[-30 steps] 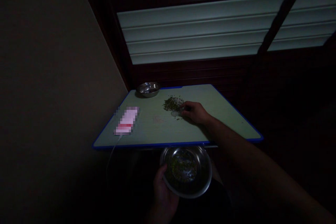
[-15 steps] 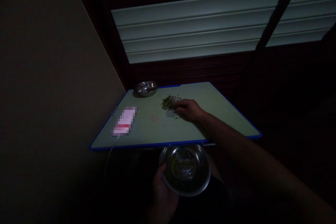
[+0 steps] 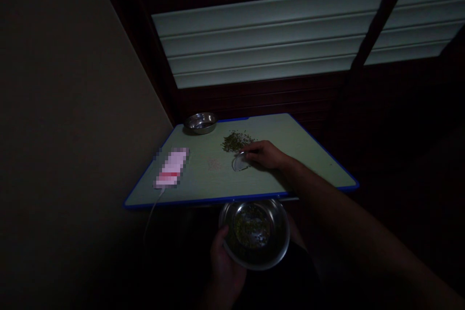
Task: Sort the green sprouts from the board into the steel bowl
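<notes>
My left hand (image 3: 225, 264) grips the rim of a steel bowl (image 3: 254, 233) that holds some green grains, just below the near edge of a small green table (image 3: 308, 155) with a blue border. My right hand (image 3: 264, 155) rests on the table beside a pile of green grains (image 3: 234, 141). Its fingers are curled over a small pale round thing (image 3: 240, 162) that I cannot make out in the dim light.
A second steel bowl (image 3: 201, 122) stands at the table's far left corner. A pink blurred flat object (image 3: 170, 168) with a white cable (image 3: 151, 215) lies at the left side. A small pinkish patch (image 3: 214, 162) sits mid-table. A wall is at the left, louvred windows (image 3: 261, 43) behind.
My right hand has drawn back a little towards me from the grain pile, with the small pale thing under its fingers. The left hand keeps the bowl in place.
</notes>
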Demonstrator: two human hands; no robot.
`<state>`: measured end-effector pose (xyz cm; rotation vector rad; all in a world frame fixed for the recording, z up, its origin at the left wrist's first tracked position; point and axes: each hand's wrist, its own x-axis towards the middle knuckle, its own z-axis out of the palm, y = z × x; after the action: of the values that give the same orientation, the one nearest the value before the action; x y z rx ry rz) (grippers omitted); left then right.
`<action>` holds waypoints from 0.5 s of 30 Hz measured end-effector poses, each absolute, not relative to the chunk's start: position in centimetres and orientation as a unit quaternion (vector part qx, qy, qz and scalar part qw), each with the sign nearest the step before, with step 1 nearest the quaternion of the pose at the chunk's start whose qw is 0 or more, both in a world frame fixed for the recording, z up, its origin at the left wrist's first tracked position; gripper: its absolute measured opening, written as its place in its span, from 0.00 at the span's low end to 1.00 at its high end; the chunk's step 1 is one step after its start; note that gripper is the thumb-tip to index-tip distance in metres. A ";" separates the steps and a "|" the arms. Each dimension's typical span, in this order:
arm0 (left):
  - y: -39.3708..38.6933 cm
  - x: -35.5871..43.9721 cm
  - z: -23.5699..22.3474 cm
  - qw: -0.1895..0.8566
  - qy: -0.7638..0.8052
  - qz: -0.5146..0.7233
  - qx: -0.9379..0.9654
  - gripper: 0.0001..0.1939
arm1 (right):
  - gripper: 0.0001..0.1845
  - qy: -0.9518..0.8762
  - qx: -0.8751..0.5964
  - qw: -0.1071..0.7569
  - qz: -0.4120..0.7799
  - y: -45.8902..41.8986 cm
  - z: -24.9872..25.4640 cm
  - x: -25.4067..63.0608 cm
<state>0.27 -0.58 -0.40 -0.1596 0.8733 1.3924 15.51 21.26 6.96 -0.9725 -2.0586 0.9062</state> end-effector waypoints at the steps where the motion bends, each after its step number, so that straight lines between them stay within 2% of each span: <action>1: -0.6 0.3 -0.4 0.678 0.389 0.620 -0.070 0.12 | 0.16 -0.787 -0.371 0.335 0.361 21.1 7.0 15.6; 11: 0.0 0.9 -0.6 0.682 0.383 0.620 -0.066 0.12 | 0.16 -0.780 -0.388 0.272 0.409 19.1 8.2 15.7; 15: 0.2 1.1 -0.5 0.680 0.386 0.619 -0.069 0.12 | 0.14 -0.736 -0.449 0.314 0.398 18.6 8.9 16.4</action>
<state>1.08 0.23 -0.49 -0.1545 0.8665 1.3896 16.43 18.58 8.90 -1.1830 -1.9396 1.0479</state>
